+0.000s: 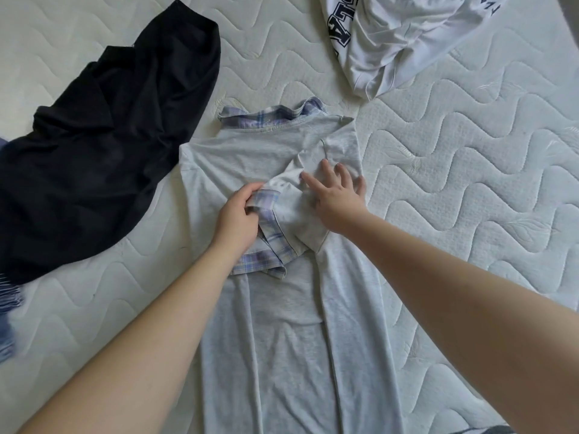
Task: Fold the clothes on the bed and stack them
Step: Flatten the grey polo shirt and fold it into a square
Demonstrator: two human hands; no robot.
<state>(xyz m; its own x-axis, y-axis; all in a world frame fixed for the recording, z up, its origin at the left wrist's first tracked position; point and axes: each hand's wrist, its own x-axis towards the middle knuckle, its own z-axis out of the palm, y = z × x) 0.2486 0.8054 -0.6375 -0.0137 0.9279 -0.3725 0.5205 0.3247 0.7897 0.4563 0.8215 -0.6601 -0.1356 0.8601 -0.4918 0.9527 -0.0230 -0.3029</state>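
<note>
A light grey shirt (291, 339) with a purple plaid collar (269, 115) lies back-up along the middle of the bed, its sides folded inward. My left hand (239, 214) pinches the plaid cuff (266, 198) of a sleeve folded over the shirt's back. My right hand (338, 195) lies flat with spread fingers on the folded grey sleeve near the right shoulder. A black garment (103, 136) lies crumpled at the left. A white sweatshirt (404, 39) with dark lettering is bunched at the top right.
The quilted white mattress (470, 189) shows bare to the right of the shirt and between the garments. A blue striped cloth (9, 311) pokes in at the left edge. A dark item (488, 430) sits at the bottom right edge.
</note>
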